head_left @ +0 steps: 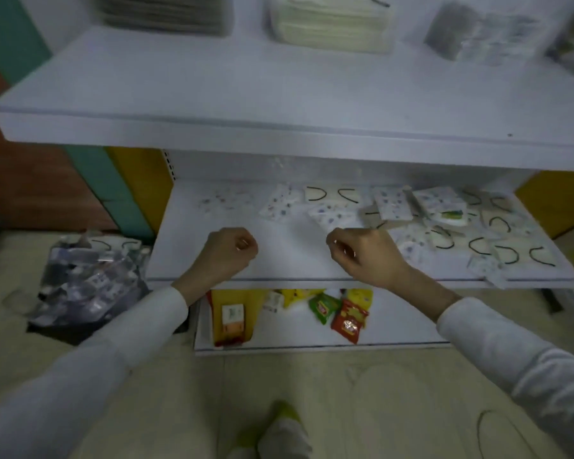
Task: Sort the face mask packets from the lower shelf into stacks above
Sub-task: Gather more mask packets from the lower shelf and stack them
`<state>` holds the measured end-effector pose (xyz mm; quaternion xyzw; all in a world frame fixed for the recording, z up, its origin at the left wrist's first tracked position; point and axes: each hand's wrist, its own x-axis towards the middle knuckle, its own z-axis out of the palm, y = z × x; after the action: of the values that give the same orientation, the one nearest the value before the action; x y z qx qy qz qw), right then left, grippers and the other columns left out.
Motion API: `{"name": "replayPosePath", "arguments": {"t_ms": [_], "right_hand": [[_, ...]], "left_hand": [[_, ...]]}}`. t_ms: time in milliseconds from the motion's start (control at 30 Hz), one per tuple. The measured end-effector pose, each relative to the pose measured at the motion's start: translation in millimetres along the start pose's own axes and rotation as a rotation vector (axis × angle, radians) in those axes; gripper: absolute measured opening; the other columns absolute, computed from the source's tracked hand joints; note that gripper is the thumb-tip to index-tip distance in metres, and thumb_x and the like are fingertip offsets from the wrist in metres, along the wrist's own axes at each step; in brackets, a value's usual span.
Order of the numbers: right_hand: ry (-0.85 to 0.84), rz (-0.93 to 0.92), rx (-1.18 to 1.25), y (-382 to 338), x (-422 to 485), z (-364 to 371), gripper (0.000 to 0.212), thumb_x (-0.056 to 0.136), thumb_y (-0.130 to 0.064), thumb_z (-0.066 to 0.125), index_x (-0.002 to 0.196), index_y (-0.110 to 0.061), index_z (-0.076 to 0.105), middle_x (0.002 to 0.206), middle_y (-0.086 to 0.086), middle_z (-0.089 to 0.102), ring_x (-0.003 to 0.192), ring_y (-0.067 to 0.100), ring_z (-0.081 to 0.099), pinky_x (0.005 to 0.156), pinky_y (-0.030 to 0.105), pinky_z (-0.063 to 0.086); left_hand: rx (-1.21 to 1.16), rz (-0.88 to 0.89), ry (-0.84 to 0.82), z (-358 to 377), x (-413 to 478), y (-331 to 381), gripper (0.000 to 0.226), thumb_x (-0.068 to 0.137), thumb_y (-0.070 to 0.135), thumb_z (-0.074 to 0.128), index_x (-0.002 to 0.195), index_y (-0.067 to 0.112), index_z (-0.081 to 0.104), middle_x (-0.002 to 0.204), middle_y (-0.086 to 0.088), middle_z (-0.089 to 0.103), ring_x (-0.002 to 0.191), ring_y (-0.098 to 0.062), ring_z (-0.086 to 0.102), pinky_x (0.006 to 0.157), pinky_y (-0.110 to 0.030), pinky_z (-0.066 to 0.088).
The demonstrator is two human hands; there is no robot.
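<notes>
Several face mask packets (441,223) lie scattered over the right half and back of the lower white shelf (279,263); some are patterned, some cream with black ear loops. On the upper shelf (279,94) stand stacks: a grey stack (166,11), a cream stack (332,24) and a dark and patterned stack (478,34). My left hand (227,251) hovers over the bare left part of the lower shelf, fingers curled closed, holding nothing. My right hand (362,253) is beside the packets with fingers curled, nothing visibly in it.
A bag of more packets (90,279) sits on the floor at the left. Snack sachets (348,318) and a yellow box (232,316) lie on the bottom shelf. My foot (279,432) is on the floor below.
</notes>
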<state>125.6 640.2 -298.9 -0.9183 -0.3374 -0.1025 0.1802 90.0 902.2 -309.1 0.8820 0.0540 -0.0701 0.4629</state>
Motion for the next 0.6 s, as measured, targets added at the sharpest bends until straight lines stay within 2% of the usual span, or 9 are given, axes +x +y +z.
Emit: {"name": "replayPosePath", "arguments": {"t_ms": [133, 200, 267, 333, 367, 433, 500, 600], "right_hand": [[-0.163, 0.378, 0.114, 53, -11, 67, 0.016, 0.086, -0.018, 0.055, 0.089, -0.014, 0.070, 0.076, 0.005, 0.070, 0.067, 0.027, 0.064, 0.060, 0.035, 0.053], [-0.234, 0.622, 0.186, 81, -6, 98, 0.017, 0.089, -0.014, 0.056, 0.096, -0.013, 0.072, 0.087, 0.009, 0.073, 0.081, 0.029, 0.066, 0.073, 0.037, 0.054], [-0.263, 0.861, 0.253, 105, 4, 124, 0.023, 0.092, -0.013, 0.051, 0.102, -0.008, 0.071, 0.098, 0.014, 0.072, 0.096, 0.032, 0.065, 0.088, 0.037, 0.051], [-0.275, 1.013, 0.251, 121, 16, 143, 0.029, 0.094, -0.011, 0.045, 0.111, -0.002, 0.068, 0.110, 0.018, 0.068, 0.108, 0.037, 0.059, 0.094, 0.033, 0.045], [-0.258, 1.060, 0.237, 127, 24, 152, 0.031, 0.095, -0.010, 0.043, 0.116, -0.002, 0.065, 0.117, 0.020, 0.064, 0.112, 0.038, 0.056, 0.092, 0.032, 0.042], [-0.187, 1.144, 0.217, 138, 42, 169, 0.033, 0.097, -0.012, 0.039, 0.120, 0.001, 0.060, 0.123, 0.022, 0.059, 0.114, 0.038, 0.053, 0.084, 0.033, 0.043], [-0.104, 1.253, 0.172, 145, 61, 185, 0.038, 0.098, -0.023, 0.039, 0.122, 0.001, 0.057, 0.127, 0.022, 0.054, 0.117, 0.037, 0.050, 0.088, 0.038, 0.043], [-0.035, 1.439, 0.130, 153, 96, 203, 0.060, 0.095, -0.051, 0.039, 0.127, -0.002, 0.051, 0.132, 0.018, 0.046, 0.121, 0.033, 0.044, 0.100, 0.039, 0.035]], "left_hand": [[0.006, -0.136, 0.013, 36, 16, -51, 0.017, 0.090, 0.009, 0.057, 0.076, 0.017, 0.063, 0.078, 0.003, 0.064, 0.076, -0.017, 0.062, 0.071, -0.026, 0.053], [0.007, -0.169, 0.024, 51, 25, -67, 0.017, 0.089, 0.007, 0.056, 0.077, 0.015, 0.063, 0.077, 0.007, 0.062, 0.074, -0.014, 0.060, 0.076, -0.031, 0.053], [0.007, -0.181, 0.039, 64, 36, -79, 0.018, 0.089, 0.007, 0.057, 0.077, 0.018, 0.063, 0.075, 0.012, 0.061, 0.074, -0.012, 0.060, 0.071, -0.026, 0.053], [0.008, -0.163, 0.065, 73, 47, -87, 0.018, 0.088, 0.006, 0.058, 0.077, 0.020, 0.062, 0.074, 0.014, 0.060, 0.070, -0.009, 0.060, 0.062, -0.012, 0.048], [0.003, -0.143, 0.074, 77, 53, -89, 0.018, 0.088, 0.005, 0.059, 0.078, 0.019, 0.062, 0.074, 0.014, 0.060, 0.069, -0.007, 0.059, 0.060, -0.008, 0.045], [-0.022, -0.088, 0.076, 81, 66, -93, 0.019, 0.087, 0.003, 0.060, 0.078, 0.020, 0.062, 0.075, 0.012, 0.062, 0.068, -0.006, 0.060, 0.062, -0.010, 0.046], [-0.039, -0.021, 0.071, 82, 77, -95, 0.027, 0.087, 0.001, 0.060, 0.076, 0.026, 0.061, 0.077, 0.012, 0.063, 0.067, -0.005, 0.060, 0.065, -0.009, 0.047], [-0.041, 0.056, 0.072, 81, 86, -94, 0.031, 0.086, 0.002, 0.061, 0.076, 0.031, 0.059, 0.078, 0.012, 0.066, 0.075, -0.004, 0.062, 0.065, -0.007, 0.047]]}}
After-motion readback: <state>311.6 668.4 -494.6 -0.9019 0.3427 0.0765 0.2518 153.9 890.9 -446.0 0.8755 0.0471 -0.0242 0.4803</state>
